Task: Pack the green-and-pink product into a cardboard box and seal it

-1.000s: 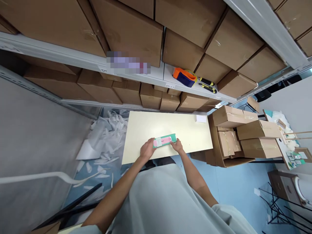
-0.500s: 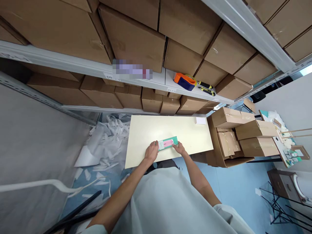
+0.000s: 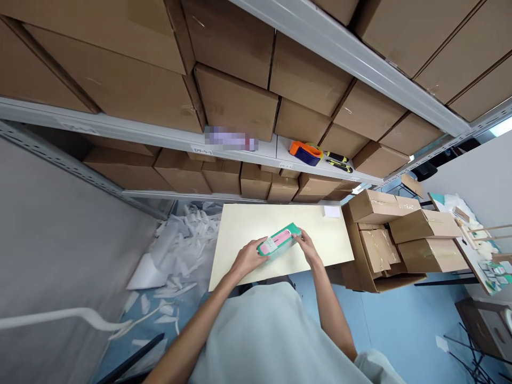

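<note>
A slim green product box (image 3: 280,239) with a pink panel and a white label is held between both hands over the pale table (image 3: 236,224). My left hand (image 3: 248,258) grips its left end, fingers closed around the edge. On the opposite end, my right hand (image 3: 306,247) pinches the upper right corner. The box lies at a slant, its right end farther from me, and its near side face shows. At the table's far right corner sits a small white stack (image 3: 331,212), perhaps paper or cards.
Above the table, a metal shelf (image 3: 264,154) holds cardboard boxes, an orange-and-blue tape dispenser (image 3: 306,152) and yellow-black utility knives (image 3: 339,161). Right of the table stands an open carton (image 3: 376,256) with more boxes. White foam scraps (image 3: 180,245) cover the floor at left.
The box has been tilted and turned so its right end points farther away, and its near side now shows. Both hands have moved with it. My view has shifted slightly.
</note>
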Available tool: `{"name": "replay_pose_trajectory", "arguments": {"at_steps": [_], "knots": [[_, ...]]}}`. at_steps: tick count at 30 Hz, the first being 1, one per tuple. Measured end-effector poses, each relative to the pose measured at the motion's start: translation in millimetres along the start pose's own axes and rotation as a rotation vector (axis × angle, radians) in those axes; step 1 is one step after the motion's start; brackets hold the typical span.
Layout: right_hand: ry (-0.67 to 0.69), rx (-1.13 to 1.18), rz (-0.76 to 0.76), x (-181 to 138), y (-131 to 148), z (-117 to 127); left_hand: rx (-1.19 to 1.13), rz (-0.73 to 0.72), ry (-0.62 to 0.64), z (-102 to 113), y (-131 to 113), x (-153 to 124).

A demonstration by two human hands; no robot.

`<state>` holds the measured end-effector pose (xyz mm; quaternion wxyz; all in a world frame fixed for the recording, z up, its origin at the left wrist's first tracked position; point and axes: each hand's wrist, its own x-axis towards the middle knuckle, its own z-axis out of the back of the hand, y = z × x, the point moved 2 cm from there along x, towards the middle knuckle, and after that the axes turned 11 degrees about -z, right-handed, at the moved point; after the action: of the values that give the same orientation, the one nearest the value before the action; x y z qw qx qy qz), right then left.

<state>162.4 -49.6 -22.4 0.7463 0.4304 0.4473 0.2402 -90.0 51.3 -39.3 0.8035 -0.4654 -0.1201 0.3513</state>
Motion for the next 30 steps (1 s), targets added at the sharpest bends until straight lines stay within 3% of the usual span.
{"name": "replay_pose_trajectory", "arguments": {"at_steps": [4, 7, 10, 14, 19, 26, 30], "knots": [[0.064, 0.089, 0.058, -14, 66, 9, -0.576, 0.051, -0.097, 26, -22, -29], [0.089, 0.185, 0.087, -28, 103, 4, -0.877, 0.117, -0.141, 35, -43, -55], [0.207, 0.334, 0.058, -39, 121, -15, -1.137, 0.195, -0.181, 35, -60, -77], [0.357, 0.442, 0.012, -49, 123, -48, -1.35, 0.241, -0.175, 29, -71, -90], [0.308, 0.479, 0.011, -58, 119, -63, -1.361, 0.214, -0.106, 28, -76, -97], [0.15, 0.371, 0.043, -67, 118, -51, -0.919, 0.137, -0.261, 39, -77, -99], [0.133, 0.35, 0.084, -73, 122, -50, -0.853, 0.136, -0.275, 37, -81, -97]]}}
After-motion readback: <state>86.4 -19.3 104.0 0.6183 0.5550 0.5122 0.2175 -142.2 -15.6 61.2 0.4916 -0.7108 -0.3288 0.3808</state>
